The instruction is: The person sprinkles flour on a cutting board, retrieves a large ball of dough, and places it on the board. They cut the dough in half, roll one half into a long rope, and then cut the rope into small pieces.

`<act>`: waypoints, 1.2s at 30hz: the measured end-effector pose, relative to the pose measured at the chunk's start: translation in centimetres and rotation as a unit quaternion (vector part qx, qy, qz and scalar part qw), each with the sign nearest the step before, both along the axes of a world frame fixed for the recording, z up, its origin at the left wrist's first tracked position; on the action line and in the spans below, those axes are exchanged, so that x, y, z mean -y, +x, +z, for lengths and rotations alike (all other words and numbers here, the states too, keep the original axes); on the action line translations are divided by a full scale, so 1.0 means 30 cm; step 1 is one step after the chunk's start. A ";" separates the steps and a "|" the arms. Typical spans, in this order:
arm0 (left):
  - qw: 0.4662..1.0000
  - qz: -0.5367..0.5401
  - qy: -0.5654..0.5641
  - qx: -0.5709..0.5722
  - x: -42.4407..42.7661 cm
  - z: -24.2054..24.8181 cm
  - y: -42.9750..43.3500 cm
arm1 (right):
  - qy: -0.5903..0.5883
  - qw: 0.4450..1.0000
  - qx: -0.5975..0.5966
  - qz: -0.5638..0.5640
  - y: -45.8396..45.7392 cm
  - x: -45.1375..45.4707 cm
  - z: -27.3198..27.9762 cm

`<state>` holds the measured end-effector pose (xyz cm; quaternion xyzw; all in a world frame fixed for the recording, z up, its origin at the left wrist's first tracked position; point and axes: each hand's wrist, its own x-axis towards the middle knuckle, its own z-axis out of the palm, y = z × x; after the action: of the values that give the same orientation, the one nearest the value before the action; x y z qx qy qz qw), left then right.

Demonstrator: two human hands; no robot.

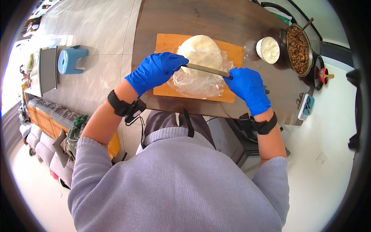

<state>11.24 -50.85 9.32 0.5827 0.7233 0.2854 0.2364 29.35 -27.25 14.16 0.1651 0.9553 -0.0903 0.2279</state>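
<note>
Both my hands wear blue gloves. A large round of pale dough (200, 52) sits on a wooden cutting board (233, 55) dusted with flour. Across the near part of the dough runs a long metal blade (205, 69), apparently a kitchen knife seen nearly edge-on. My left hand (159, 69) grips its left end, beside the dough's left edge. At the other end, my right hand (246, 87) closes around the handle side, over the board's right edge; the handle itself is mostly hidden in the fist. Whether the blade touches the dough, I cannot tell.
On the dark wooden table (171, 17), a white bowl of flour (269, 50) stands right of the board. Beyond it is a pot of brown minced filling (298, 49) with a utensil in it. A phone (309, 105) lies near the right corner. A blue stool (71, 60) stands left on the floor.
</note>
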 end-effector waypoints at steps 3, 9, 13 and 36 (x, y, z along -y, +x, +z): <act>1.000 0.015 -0.008 -0.024 -0.002 -0.049 0.009 | 0.002 1.000 0.007 0.006 -0.017 -0.003 -0.007; 0.997 0.030 -0.026 -0.061 0.000 -0.061 0.015 | -0.021 0.999 0.038 -0.014 -0.016 0.000 -0.012; 0.997 0.031 -0.041 -0.061 0.001 -0.065 0.022 | -0.017 1.000 0.023 -0.004 -0.011 0.000 -0.017; 0.991 0.034 -0.022 -0.124 0.011 -0.064 0.048 | -0.014 0.999 -0.025 0.017 0.001 -0.009 -0.025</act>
<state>12.69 -51.18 7.41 0.5829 0.7729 0.2025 0.1476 29.37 -26.98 13.42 0.1430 0.9621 -0.1033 0.2080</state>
